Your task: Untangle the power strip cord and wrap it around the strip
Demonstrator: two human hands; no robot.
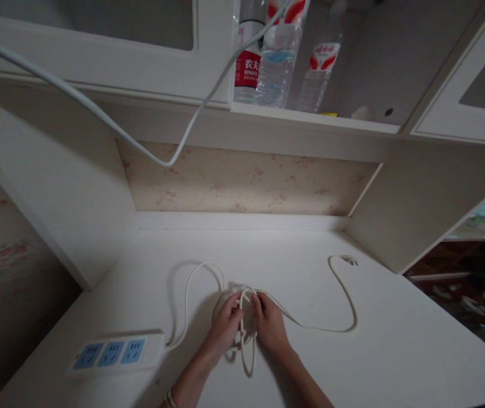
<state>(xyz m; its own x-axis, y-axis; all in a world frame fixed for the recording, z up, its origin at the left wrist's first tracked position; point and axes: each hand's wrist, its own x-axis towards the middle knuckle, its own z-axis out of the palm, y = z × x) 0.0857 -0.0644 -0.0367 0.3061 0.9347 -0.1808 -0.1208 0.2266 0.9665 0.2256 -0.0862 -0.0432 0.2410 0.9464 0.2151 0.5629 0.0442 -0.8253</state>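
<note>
Both hands are at the front middle of the white desktop, around a looped white power cord (pixel 249 362). My left hand (pixel 226 317) is closed on the cord's loops, thumb and fingers pinching them. On the other side of the loops, my right hand (pixel 269 322) also grips the cord, its fingertips partly hidden. From the left the cord runs in an arch to a white power strip (pixel 153 348) with blue socket faces. To the right it curves across the desk and ends at a plug (pixel 348 260).
Above, a shelf (pixel 336 122) holds several plastic bottles (pixel 276 65). Another white cable (pixel 168 163) hangs down in front of the cabinet. Side panels (pixel 55 187) bound the white desk (pixel 242 243), with flowered wallpaper (pixel 246 181) behind it.
</note>
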